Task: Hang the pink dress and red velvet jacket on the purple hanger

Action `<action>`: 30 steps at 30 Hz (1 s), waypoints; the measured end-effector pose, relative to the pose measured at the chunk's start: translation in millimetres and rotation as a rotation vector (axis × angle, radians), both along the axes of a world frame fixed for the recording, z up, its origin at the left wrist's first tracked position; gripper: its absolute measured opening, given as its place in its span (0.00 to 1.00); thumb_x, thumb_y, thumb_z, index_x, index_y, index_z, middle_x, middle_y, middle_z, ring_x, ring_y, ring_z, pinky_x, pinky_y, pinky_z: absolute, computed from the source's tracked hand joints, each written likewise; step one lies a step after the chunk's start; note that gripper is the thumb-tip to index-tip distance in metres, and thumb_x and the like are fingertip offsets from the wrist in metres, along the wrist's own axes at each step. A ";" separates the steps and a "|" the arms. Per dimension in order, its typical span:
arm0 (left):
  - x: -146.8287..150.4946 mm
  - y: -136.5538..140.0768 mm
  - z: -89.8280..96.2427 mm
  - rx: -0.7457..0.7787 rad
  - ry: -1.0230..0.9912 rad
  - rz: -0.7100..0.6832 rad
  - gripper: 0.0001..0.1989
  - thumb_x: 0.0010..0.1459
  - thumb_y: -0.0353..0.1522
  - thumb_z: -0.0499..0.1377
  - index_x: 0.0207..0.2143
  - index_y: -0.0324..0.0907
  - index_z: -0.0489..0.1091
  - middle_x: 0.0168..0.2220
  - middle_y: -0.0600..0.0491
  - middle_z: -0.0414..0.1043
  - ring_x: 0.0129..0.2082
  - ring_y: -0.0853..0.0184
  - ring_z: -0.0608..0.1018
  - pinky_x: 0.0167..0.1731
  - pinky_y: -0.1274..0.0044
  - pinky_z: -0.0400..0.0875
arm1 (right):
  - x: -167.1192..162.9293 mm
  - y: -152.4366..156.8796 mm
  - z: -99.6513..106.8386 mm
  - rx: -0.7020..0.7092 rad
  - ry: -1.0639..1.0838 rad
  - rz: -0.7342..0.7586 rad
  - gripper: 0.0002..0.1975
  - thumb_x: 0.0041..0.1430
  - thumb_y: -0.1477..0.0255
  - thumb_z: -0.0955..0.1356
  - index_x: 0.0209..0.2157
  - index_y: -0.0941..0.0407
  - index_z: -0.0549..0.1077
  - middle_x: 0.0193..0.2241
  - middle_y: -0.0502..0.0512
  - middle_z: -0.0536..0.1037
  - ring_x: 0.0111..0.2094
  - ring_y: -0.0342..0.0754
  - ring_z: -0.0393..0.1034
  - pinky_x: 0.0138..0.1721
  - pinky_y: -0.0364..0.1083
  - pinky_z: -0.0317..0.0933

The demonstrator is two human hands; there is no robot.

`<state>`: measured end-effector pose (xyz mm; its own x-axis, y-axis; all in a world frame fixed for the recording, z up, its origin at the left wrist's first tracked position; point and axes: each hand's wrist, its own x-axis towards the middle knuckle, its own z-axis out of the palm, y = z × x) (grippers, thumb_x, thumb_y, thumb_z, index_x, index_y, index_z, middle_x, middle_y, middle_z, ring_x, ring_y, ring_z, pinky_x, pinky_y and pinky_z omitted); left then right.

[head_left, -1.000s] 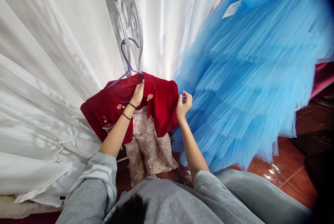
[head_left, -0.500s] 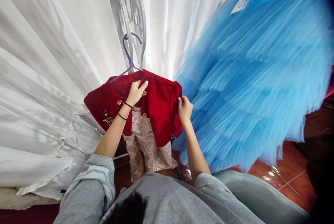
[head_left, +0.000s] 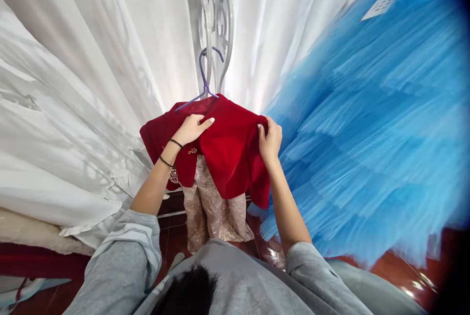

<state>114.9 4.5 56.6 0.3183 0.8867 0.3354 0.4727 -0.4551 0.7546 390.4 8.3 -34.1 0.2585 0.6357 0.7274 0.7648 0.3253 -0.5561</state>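
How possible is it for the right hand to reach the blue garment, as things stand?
Probably yes: the blue garment appears just beside the right hand, with nothing visible between them. But this hand seems to pinch the red jacket at its shoulder, so it may need to let go first.

A silvery-white scrollwork metal stand (head_left: pixel 231 21) carries a purple hanger (head_left: pixel 206 89), whose hook catches on its openwork. The red velvet jacket (head_left: pixel 229 146) hangs on this hanger, its collar around the hanger's arms. A pale pink brocade garment (head_left: pixel 220 222) hangs beneath the jacket; its upper fastening is hidden. Below lies a glossy reddish-brown tiled floor (head_left: pixel 391 271), reflecting light in bright patches. The tiered blue tulle skirt (head_left: pixel 352 144) reaches down toward it, though whether its hem touches the tiles cannot be told
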 end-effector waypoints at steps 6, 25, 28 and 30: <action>-42.6 -25.1 17.1 -0.385 0.335 -0.422 0.18 0.51 0.48 0.63 0.24 0.43 0.72 0.18 0.55 0.67 0.18 0.69 0.65 0.20 0.77 0.61 | 0.6 18.5 1.7 -0.032 0.071 -0.070 0.21 0.67 0.65 0.58 0.55 0.56 0.69 0.50 0.64 0.77 0.48 0.58 0.69 0.53 0.60 0.61; -43.6 -74.6 4.5 0.161 0.186 0.127 0.14 0.57 0.41 0.61 0.31 0.38 0.76 0.31 0.52 0.77 0.32 0.64 0.75 0.35 0.76 0.65 | -196.3 -70.8 -185.6 -0.618 0.660 0.703 0.17 0.51 0.54 0.68 0.27 0.55 0.70 0.30 0.58 0.80 0.36 0.53 0.74 0.45 0.52 0.69; -45.1 -87.4 11.4 0.351 0.140 0.311 0.13 0.59 0.40 0.60 0.32 0.39 0.78 0.31 0.52 0.78 0.30 0.65 0.75 0.35 0.75 0.66 | -157.7 -86.6 -180.5 -0.539 0.668 0.578 0.21 0.58 0.51 0.64 0.29 0.53 0.73 0.31 0.57 0.80 0.40 0.53 0.73 0.52 0.55 0.66; -42.6 -92.1 15.0 0.453 0.118 0.415 0.13 0.60 0.40 0.59 0.34 0.40 0.78 0.33 0.52 0.78 0.31 0.65 0.76 0.36 0.75 0.67 | -133.1 -100.6 -181.3 -0.505 0.646 0.509 0.21 0.62 0.51 0.63 0.33 0.54 0.75 0.34 0.57 0.80 0.42 0.52 0.72 0.53 0.56 0.66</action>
<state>72.3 -87.6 71.5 0.0358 0.7221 0.6909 0.7470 -0.4786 0.4615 257.3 -92.3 -215.4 0.1204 0.9811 0.1517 0.0956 0.1406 -0.9854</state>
